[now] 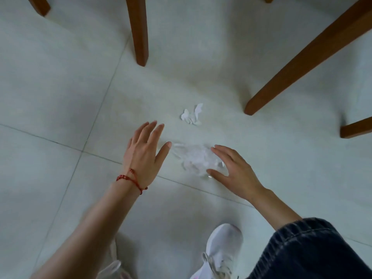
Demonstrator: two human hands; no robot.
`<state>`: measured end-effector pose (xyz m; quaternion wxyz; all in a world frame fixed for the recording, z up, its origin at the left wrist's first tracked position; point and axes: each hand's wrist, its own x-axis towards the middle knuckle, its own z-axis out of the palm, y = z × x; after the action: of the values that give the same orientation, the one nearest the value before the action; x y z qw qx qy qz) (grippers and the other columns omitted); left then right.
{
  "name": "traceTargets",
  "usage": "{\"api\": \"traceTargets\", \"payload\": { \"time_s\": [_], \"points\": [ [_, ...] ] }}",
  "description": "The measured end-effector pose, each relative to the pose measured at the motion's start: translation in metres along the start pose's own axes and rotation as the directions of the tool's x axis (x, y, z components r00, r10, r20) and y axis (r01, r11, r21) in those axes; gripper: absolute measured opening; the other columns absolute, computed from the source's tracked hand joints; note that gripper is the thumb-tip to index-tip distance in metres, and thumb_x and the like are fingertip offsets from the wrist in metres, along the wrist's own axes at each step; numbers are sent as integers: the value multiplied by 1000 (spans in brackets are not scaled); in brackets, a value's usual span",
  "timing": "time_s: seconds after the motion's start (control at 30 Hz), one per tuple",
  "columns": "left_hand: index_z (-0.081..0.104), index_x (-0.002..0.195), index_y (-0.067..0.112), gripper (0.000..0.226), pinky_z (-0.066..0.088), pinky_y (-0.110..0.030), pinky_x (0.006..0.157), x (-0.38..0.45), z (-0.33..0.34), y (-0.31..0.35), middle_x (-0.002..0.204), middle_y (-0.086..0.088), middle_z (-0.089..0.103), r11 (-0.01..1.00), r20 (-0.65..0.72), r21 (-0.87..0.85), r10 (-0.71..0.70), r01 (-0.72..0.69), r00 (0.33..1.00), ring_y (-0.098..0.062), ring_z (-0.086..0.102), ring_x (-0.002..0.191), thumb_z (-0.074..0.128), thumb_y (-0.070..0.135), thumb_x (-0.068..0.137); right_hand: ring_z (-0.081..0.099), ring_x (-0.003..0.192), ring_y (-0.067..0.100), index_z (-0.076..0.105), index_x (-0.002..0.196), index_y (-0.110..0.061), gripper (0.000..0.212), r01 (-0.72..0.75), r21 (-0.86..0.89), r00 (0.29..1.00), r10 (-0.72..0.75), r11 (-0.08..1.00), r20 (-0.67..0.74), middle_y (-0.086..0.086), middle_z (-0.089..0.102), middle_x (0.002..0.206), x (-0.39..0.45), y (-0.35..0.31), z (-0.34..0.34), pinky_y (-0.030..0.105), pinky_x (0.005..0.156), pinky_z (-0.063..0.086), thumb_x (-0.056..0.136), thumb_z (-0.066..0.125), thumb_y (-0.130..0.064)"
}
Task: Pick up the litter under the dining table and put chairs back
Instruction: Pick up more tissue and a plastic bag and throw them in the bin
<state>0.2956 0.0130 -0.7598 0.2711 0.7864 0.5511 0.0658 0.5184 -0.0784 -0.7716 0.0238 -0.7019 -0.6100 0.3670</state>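
Note:
A crumpled clear plastic wrapper [194, 159] lies on the pale floor tiles between my two hands. My right hand [233, 170] is spread open just to its right, fingertips and thumb at the wrapper's edge; I cannot tell if they touch it. My left hand [144, 152], with a red string bracelet on the wrist, hovers open to the wrapper's left, thumb pointing toward it. A few small white paper scraps [192, 115] lie on the floor a little beyond the wrapper.
Brown wooden legs stand around: one upright leg [138, 31] beyond my left hand, a slanted leg [302, 59] at the right, another leg end [356, 128] at the right edge. My white shoe [223, 250] and dark trouser leg [314, 250] are at the bottom.

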Motion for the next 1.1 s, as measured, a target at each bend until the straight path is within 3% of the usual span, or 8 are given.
{"api": "traceTargets", "payload": {
  "time_s": [0.17, 0.3, 0.5, 0.6, 0.73, 0.8, 1.0, 1.1],
  "points": [
    [48, 127, 3, 61, 38, -49, 100, 15, 31, -25, 132, -20, 50, 996, -81, -69, -63, 57, 995, -36, 38, 127, 32, 46, 86, 23, 136, 4, 30, 141, -28, 70, 31, 81, 999, -28, 996, -31, -11, 27, 149, 26, 17, 25, 19, 106, 21, 81, 59, -50],
    [50, 124, 0, 59, 40, -52, 98, 29, 45, -34, 127, -23, 52, 997, -108, -71, -51, 44, 993, -41, 43, 121, 34, 43, 87, 37, 128, 5, 38, 136, -30, 67, 28, 195, 999, -19, 980, -47, -11, 39, 142, 43, 24, 36, 21, 104, 31, 78, 66, -47],
    [51, 123, 0, 57, 41, -51, 97, 29, 41, -35, 125, -23, 54, 999, -153, -39, -42, 36, 987, -41, 45, 119, 35, 42, 87, 55, 81, -4, 57, 85, -24, 16, -106, 498, 987, 151, 861, -50, -20, 59, 83, 56, 21, 39, 2, 65, 38, 78, 71, -26],
    [51, 122, -1, 57, 41, -51, 95, 25, 45, -36, 124, -24, 55, 999, -158, -33, -47, 42, 986, -41, 46, 118, 35, 41, 87, 52, 54, -9, 51, 61, -28, 27, -116, 627, 974, 211, 771, -80, -25, 56, 51, 55, 23, 38, 7, 53, 37, 78, 72, -22],
    [52, 122, -1, 60, 42, -52, 95, 31, 60, -30, 124, -23, 55, 998, -117, -34, -57, 54, 991, -41, 46, 118, 33, 44, 86, 62, 62, 8, 66, 75, -14, 8, -119, 785, 935, 335, 608, -118, -7, 67, 66, 51, 34, 29, 19, 58, 49, 77, 72, -20],
    [52, 122, 0, 62, 42, -51, 96, 39, 70, -23, 124, -23, 55, 998, -102, -44, -49, 44, 994, -40, 46, 119, 33, 45, 85, 59, 52, -1, 63, 70, -12, 11, -94, 834, 902, 401, 544, -160, -12, 65, 55, 49, 41, 22, 12, 50, 46, 78, 71, -14],
    [49, 125, 2, 66, 38, -46, 100, 69, 99, -6, 128, -20, 52, 994, -57, -97, -57, 51, 997, -37, 42, 122, 34, 49, 81, 54, 46, -5, 60, 66, -14, 16, -67, 845, 839, 488, 530, -240, -5, 60, 60, 43, 60, 7, 7, 45, 42, 79, 70, -15],
    [46, 128, 6, 55, 35, -41, 100, 85, 108, -1, 132, -17, 49, 988, -41, -132, -93, 86, 995, -35, 39, 123, 51, 38, 84, 55, 53, 7, 63, 72, -5, 15, -69, 853, 828, 506, 518, -241, 0, 59, 63, 41, 67, 7, 9, 46, 42, 78, 70, -17]
  ]
}}
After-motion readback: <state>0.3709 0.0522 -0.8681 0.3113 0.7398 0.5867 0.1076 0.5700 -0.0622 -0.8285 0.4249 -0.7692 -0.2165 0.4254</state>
